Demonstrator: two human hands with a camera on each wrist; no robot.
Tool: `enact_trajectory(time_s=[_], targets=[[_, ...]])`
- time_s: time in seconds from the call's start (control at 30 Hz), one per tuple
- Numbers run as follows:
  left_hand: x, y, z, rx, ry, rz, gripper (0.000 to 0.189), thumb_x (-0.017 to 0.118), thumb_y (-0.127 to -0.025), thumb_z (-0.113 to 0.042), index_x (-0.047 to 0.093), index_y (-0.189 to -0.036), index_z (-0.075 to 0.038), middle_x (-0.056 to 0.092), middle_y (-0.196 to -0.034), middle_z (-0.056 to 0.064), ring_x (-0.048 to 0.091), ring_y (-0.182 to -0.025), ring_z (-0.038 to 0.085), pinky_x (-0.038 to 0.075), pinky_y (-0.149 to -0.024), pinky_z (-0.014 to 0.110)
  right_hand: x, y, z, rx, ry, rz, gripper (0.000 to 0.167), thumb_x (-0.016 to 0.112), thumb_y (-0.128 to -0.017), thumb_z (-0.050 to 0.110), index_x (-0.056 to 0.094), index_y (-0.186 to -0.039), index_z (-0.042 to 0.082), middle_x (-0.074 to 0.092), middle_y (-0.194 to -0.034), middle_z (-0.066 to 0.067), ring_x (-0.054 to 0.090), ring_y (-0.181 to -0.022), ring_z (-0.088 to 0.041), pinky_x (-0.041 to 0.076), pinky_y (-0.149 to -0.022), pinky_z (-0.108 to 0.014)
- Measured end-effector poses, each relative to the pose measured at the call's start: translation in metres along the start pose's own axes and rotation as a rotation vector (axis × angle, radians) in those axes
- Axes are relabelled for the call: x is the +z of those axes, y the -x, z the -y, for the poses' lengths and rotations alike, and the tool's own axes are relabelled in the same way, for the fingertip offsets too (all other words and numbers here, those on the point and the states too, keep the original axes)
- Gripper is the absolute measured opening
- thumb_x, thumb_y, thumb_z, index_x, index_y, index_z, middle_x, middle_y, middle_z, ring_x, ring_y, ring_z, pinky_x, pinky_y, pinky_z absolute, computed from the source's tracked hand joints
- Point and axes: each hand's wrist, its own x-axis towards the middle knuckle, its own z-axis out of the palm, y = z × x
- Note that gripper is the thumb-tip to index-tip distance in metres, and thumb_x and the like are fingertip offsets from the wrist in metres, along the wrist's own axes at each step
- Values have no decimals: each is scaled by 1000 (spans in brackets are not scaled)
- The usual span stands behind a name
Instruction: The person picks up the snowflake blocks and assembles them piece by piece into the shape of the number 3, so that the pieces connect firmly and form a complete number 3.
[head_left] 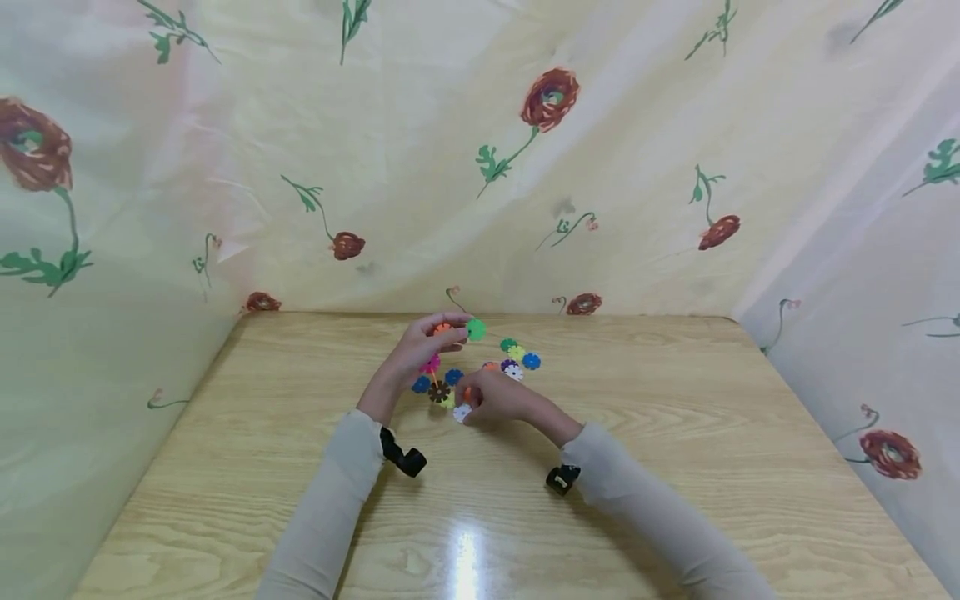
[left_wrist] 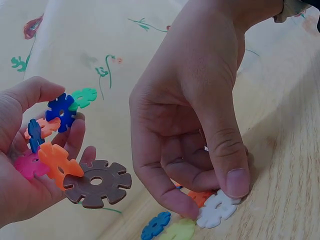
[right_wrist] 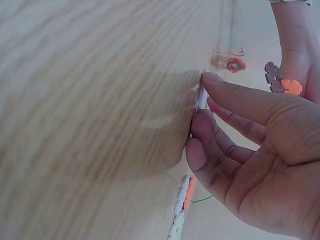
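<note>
My left hand [head_left: 412, 348] is raised over the far part of the table and holds a chain of slotted plastic flower discs. In the left wrist view the chain runs from a green disc [left_wrist: 84, 98] through blue discs [left_wrist: 61, 112], orange discs [left_wrist: 59, 165] and a pink disc [left_wrist: 31, 165] to a brown disc [left_wrist: 97, 183], which hangs outward. Down at the tabletop, my right hand [head_left: 501, 396] pinches a white flower disc [left_wrist: 218, 209] between thumb and forefinger. An orange disc [left_wrist: 201, 196] lies partly hidden behind those fingers.
Beside the right hand lie a blue disc [left_wrist: 156, 225] and a yellow disc [left_wrist: 179, 230]. Farther right on the wooden table [head_left: 637, 400] are a green disc [head_left: 508, 344], another blue disc [head_left: 532, 361] and a second white disc [head_left: 513, 372]. Flowered cloth [head_left: 420, 167] hangs behind the table.
</note>
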Motion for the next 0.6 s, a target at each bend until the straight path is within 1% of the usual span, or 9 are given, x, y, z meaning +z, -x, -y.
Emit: enact_trajectory(time_s=[0.07, 0.17, 0.37, 0.5, 0.6], targets=[[0, 0, 0, 1, 4, -1, 34, 62, -103, -18, 63, -134, -4, 59, -139, 10, 66, -113, 23, 48, -112, 52, 0, 0, -1, 6, 2, -2, 22, 81, -86, 7, 70, -105, 4, 62, -74, -1, 51, -65, -7, 43, -60, -17], [-1, -1, 0, 2, 0, -4, 35, 62, -103, -19, 63, -134, -5, 60, -138, 10, 66, -113, 23, 49, -111, 50, 0, 0, -1, 3, -1, -6, 22, 82, -86, 7, 70, -104, 4, 62, -74, -1, 51, -65, -7, 43, -60, -17], [-2, -1, 0, 2, -11, -7, 35, 61, -103, -19, 63, -135, -5, 61, -136, 10, 66, -114, 23, 50, -110, 47, -1, -1, -2, 5, -11, 1, 19, 84, -84, 7, 71, -97, 4, 61, -74, -1, 50, -65, -7, 43, -59, -17], [-2, -1, 1, -1, -9, -11, 35, 61, -103, -20, 63, -135, -5, 62, -135, 12, 67, -109, 19, 49, -111, 51, -3, 0, -6, 17, -15, -5, 21, 86, -80, 7, 69, -93, 6, 61, -79, -2, 52, -70, -10, 44, -63, -21], [-2, -1, 2, 0, 2, -13, 35, 62, -103, -20, 64, -134, -5, 63, -134, 13, 68, -109, 20, 46, -113, 55, -6, 1, -11, 34, -22, -20, 24, 87, -79, 6, 68, -91, 8, 61, -80, -2, 53, -72, -12, 45, -64, -23]])
